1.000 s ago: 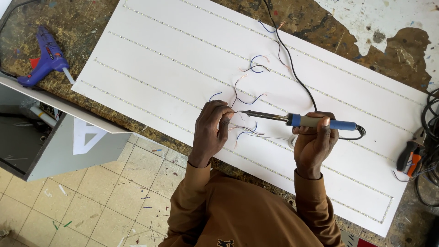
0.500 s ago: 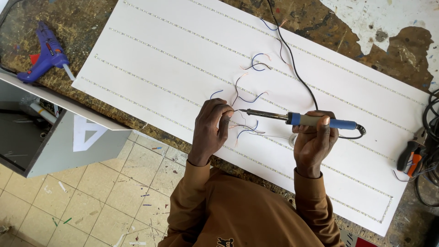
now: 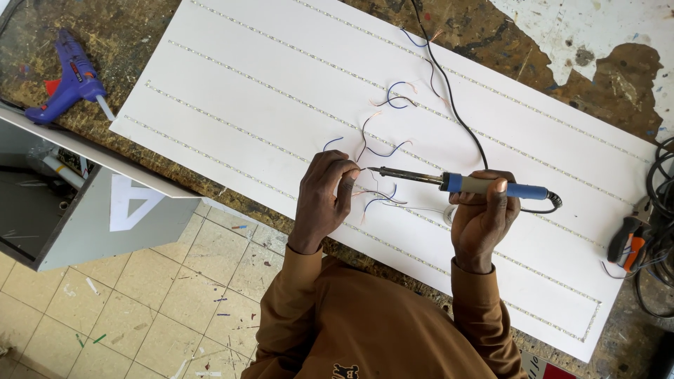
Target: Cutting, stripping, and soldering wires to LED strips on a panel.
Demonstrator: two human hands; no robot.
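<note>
**Soldering iron held at wire end on white panel; little movement between views**

The right hand [image 3: 481, 217] is closed around the blue-handled soldering iron [image 3: 463, 184], its tip lying level and pointing at the left fingertips. The left hand [image 3: 324, 200] is curled, its fingers [image 3: 345, 175] pinching what appears to be a thin wire [image 3: 379, 198] just above the white panel [image 3: 232, 77]. Compared with 1 second ago, both hands and the iron hold nearly the same position; the tip has stayed at the pinched spot, suggesting the joint is under heat. 1 blue glue gun [image 3: 67, 83] lies well apart on the workbench [image 3: 140, 28].
</note>
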